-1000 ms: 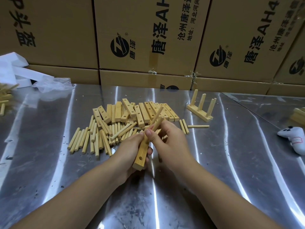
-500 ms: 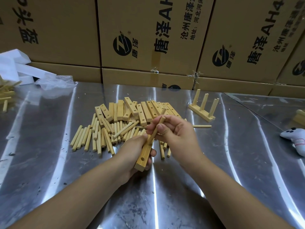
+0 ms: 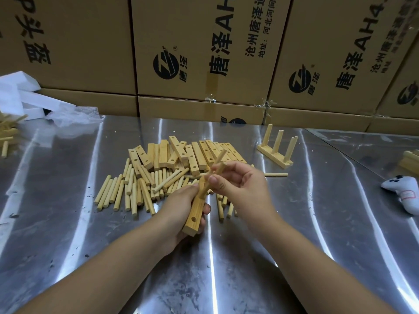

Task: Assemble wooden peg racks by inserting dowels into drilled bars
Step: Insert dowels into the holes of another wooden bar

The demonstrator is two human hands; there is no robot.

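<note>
My left hand (image 3: 181, 208) grips a drilled wooden bar (image 3: 195, 214), held tilted above the steel table (image 3: 294, 234); one empty hole shows near its lower end. My right hand (image 3: 241, 185) pinches dowels (image 3: 216, 164), and one of them meets the bar near its middle hole. Behind the hands lies a heap of drilled bars (image 3: 192, 152), with loose dowels (image 3: 127, 189) spread to their left and front. A finished rack (image 3: 275, 147) with three upright pegs stands at the back right.
Stacked cardboard boxes (image 3: 204, 53) wall off the back of the table. White foam and a plastic bag (image 3: 45, 107) lie at the back left beside more wooden sticks (image 3: 6, 134). A white game controller (image 3: 405, 191) lies at the right edge.
My right hand has shifted its grip up along the dowels and pressed one against the bar's middle hole. My left hand has kept the bar almost still.
</note>
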